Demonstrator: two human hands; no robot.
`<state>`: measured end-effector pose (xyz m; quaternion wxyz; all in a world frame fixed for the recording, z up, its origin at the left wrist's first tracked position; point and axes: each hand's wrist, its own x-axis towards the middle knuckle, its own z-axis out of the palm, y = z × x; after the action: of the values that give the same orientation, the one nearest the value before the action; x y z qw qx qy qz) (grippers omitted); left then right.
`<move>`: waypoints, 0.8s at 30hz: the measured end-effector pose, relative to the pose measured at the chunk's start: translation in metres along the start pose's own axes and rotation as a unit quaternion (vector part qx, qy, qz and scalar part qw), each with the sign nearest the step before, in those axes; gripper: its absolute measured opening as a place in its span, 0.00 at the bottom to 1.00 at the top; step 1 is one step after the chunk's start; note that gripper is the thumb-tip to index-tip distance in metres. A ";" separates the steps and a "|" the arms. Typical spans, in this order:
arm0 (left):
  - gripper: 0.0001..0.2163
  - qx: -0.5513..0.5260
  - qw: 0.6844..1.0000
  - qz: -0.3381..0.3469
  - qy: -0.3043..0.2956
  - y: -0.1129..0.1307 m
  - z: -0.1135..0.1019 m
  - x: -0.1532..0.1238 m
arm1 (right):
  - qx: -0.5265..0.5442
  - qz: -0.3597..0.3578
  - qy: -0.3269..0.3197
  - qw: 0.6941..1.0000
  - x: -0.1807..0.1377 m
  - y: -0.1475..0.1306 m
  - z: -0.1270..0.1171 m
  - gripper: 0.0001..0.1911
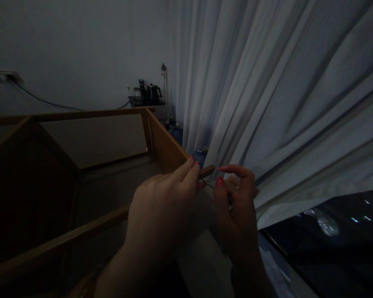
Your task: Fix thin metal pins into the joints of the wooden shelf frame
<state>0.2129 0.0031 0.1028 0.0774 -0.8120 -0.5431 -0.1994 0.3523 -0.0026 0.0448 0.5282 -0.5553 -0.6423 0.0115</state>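
My left hand (168,198) is closed near the top edge of a wooden side panel (166,145), part of a brown frame. A short wooden strip (207,170) sticks out past its fingertips, gripped between them. Just right of it, my right hand (238,203) pinches a thin metal rod-like tool (209,183), its index finger stretched toward the strip's end. The tool's tip reaches under the strip beside my left fingers. Poor light and the fingers hide its handle and exact kind.
White curtains (251,91) hang close on the right. Beyond the frame, a black kettle (153,94) stands on a small stand, with blue water bottles (200,155) by the curtain. A frame rail (59,242) crosses the lower left. A cable (46,101) runs along the wall.
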 end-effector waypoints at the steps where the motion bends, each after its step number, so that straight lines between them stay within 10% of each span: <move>1: 0.16 0.001 1.000 0.000 0.001 0.000 0.000 0.000 | 0.003 -0.010 0.004 1.000 0.000 0.000 0.001 0.09; 24: 0.16 0.020 0.999 0.008 0.024 0.002 -0.001 0.000 | -0.004 -0.075 0.009 0.997 -0.005 0.004 0.006 0.11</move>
<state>0.2141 0.0019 0.1034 0.1080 -0.8097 -0.5382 -0.2074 0.3500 -0.0011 0.0365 0.5314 -0.5075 -0.6773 -0.0356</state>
